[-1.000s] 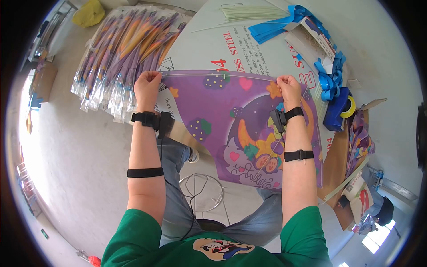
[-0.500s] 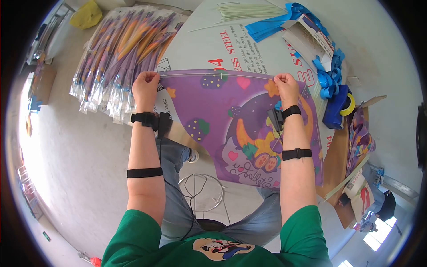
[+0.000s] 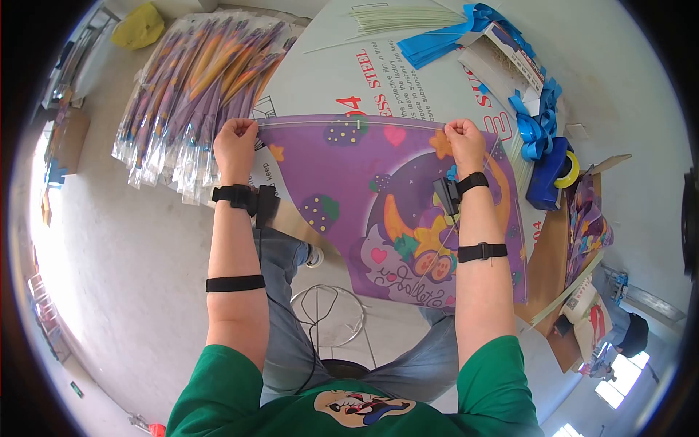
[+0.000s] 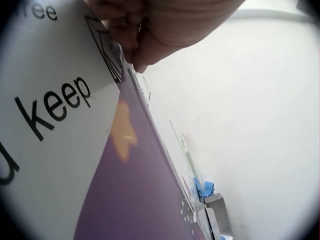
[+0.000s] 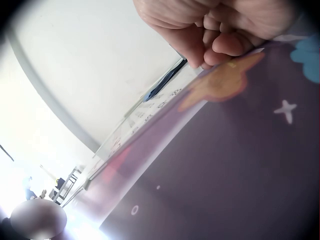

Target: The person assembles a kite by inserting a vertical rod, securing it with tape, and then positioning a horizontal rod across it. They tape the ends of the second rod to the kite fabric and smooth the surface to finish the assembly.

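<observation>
A purple kite printed with a moon, stars and hearts lies spread on the white table, its lower part hanging over the near edge. A thin white rod runs along its top edge. My left hand pinches the kite's left corner at the rod's end. My right hand pinches the top edge near the right end, by an orange star. Both hands have curled fingers.
A fan of bagged kites lies at the table's left. Thin white rods, blue ribbons, a blue tape dispenser and a cardboard box with more kites stand at the right. A wire stool is below.
Both hands and the kite's top edge have drifted slightly away from me and to the left; the grip is unchanged.
</observation>
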Tool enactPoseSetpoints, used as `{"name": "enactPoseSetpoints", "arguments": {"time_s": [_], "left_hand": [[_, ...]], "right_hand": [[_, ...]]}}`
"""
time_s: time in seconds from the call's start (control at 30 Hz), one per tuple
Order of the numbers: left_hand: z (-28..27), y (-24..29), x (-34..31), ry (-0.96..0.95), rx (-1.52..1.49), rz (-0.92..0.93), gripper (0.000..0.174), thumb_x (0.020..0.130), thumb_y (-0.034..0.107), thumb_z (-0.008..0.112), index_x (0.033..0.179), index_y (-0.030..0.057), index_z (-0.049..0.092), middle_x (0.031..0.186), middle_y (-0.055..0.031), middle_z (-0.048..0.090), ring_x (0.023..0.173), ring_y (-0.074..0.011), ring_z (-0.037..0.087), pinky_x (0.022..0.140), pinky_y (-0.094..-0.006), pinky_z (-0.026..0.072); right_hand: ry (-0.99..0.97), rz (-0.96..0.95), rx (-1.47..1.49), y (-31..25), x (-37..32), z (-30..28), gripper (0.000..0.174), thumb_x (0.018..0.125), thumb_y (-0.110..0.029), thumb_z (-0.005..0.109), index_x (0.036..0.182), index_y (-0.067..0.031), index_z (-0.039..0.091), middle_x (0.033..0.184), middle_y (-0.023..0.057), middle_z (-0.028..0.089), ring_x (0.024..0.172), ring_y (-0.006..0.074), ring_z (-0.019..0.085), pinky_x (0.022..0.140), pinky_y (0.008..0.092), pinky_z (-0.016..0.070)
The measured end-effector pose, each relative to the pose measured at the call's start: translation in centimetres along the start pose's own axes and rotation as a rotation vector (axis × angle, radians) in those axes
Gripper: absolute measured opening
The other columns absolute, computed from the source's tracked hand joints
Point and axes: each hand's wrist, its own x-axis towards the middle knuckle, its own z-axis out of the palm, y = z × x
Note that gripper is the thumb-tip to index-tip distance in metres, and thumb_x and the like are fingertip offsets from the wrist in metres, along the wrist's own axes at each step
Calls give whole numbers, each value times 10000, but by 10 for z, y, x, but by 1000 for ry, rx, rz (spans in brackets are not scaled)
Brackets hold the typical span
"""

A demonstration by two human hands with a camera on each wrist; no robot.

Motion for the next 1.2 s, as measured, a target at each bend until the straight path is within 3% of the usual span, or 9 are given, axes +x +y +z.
{"name": "enactPoseSetpoints", "arguments": {"time_s": [0.3, 0.37, 1.2], "left_hand": [[0, -5, 1, 39, 67, 53, 161, 758, 162, 679, 851, 31, 669, 735, -69, 658, 666, -173, 622, 642, -280, 481], [0, -2, 0, 27, 46, 41, 172, 751, 177, 679, 851, 37, 672, 741, -78, 660, 684, -191, 631, 651, -294, 483], [1, 1, -1, 56, 57, 10, 161, 752, 169, 683, 838, 34, 672, 740, -73, 660, 696, -194, 632, 655, -299, 482]], "right_hand": [[-27, -33, -19, 11, 3, 0, 51, 803, -55, 625, 831, -20, 602, 734, -8, 586, 639, 63, 518, 595, 201, 419], [18, -52, -27, 16, 6, 0, 73, 761, -90, 653, 796, -31, 625, 705, 19, 628, 630, 93, 564, 607, 242, 456], [33, -68, -50, 10, 1, 0, 96, 763, -107, 654, 799, -24, 624, 717, 41, 640, 640, 119, 585, 613, 256, 463]]}}
